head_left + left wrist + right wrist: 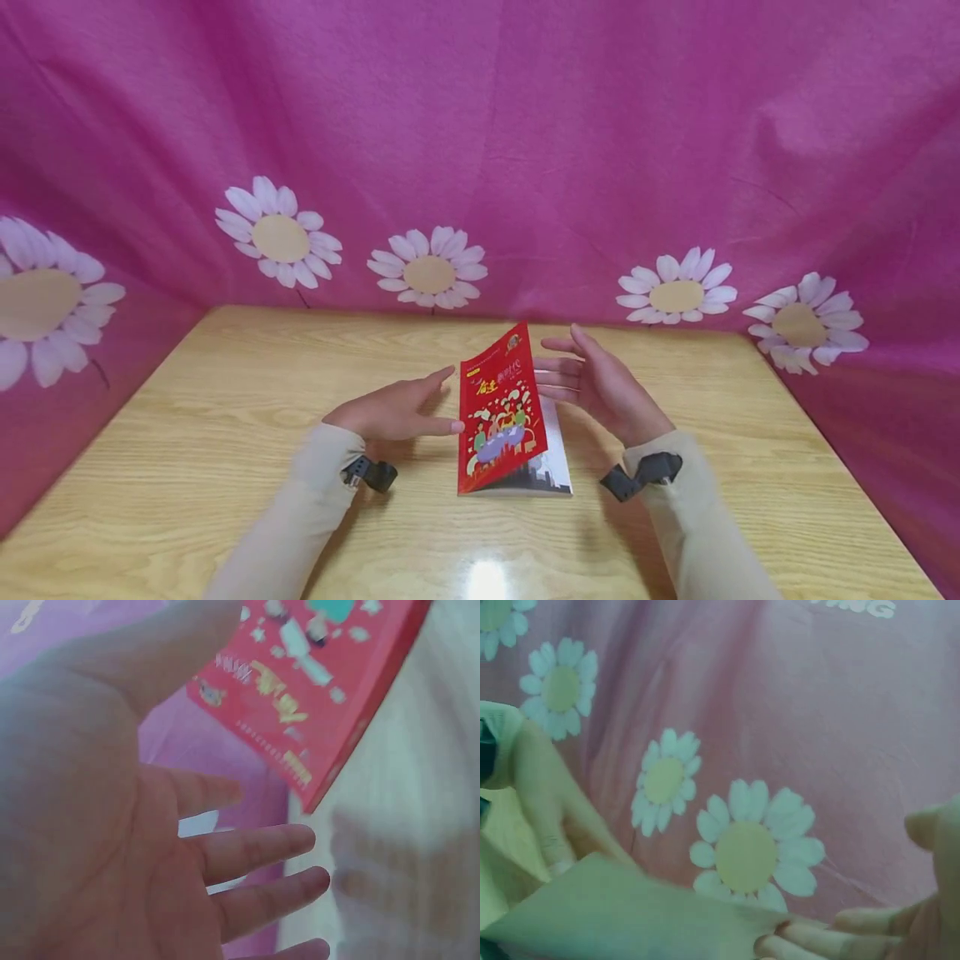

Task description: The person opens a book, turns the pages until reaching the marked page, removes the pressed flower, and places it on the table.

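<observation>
Beige sleeves; left hand spread, thumb by red booklet, contact unclear; right hand spread, fingers touching raised cover.

The booklet, mid-frame, was red with yellow lettering and pale stars; the cloth across the top, magenta with white, yellow-centred daisies. Below, the surface was tan, wood-grained; the sleeves were beige, the straps black.

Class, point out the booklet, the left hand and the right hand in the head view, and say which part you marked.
Booklet (501, 412), head view: middle of its red cover.
Left hand (399, 409), head view: back of the hand.
Right hand (611, 390), head view: between wrist and fingers.
</observation>
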Motion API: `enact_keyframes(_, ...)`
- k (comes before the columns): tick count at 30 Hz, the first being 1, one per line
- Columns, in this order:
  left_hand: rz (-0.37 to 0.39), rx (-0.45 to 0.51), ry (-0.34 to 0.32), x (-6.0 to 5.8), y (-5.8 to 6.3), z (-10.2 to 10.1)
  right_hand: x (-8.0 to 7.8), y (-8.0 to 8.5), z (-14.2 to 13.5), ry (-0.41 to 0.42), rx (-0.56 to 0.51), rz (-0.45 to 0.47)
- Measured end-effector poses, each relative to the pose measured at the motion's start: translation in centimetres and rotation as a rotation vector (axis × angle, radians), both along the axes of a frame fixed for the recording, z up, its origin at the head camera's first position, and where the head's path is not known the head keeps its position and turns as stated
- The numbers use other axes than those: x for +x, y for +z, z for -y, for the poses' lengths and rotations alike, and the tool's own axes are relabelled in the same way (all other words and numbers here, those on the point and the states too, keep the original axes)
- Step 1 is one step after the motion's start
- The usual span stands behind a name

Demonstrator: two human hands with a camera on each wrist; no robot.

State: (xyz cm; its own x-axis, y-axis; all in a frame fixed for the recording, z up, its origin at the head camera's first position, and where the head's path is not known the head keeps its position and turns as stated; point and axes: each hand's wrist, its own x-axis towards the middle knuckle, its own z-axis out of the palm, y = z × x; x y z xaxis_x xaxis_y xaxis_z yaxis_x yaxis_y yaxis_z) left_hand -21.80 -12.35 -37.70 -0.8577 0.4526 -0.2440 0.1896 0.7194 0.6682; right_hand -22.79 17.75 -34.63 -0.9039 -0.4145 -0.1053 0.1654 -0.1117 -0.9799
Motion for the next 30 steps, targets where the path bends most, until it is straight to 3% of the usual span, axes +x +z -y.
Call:
enact_keyframes(10, -0.073, 0.082, 0.058, -0.5, 2.0, 3.0, 1.9, -0.1, 3.6, 0.074, -0.039, -0.244)
enact_keyframes(15, -0.190, 0.134, 0.068, -0.3, 3.2, 3.6, 2.8, -0.7, 5.4, 0.119, -0.013, -0.376)
enact_keyframes(19, -0.308, 0.183, 0.017, 0.2, 4.2, 2.9, 3.4, -1.2, 6.4, 0.181, -0.002, -0.405)
enact_keyframes(24, -0.453, 0.177, -0.085, 1.1, 5.2, 1.2, 3.7, -1.6, 7.1, 0.239, 0.027, -0.413)
enact_keyframes(30, -0.475, 0.106, -0.128, 1.7, 5.3, 0.4, 3.7, -1.9, 7.1, 0.274, 0.104, -0.425)
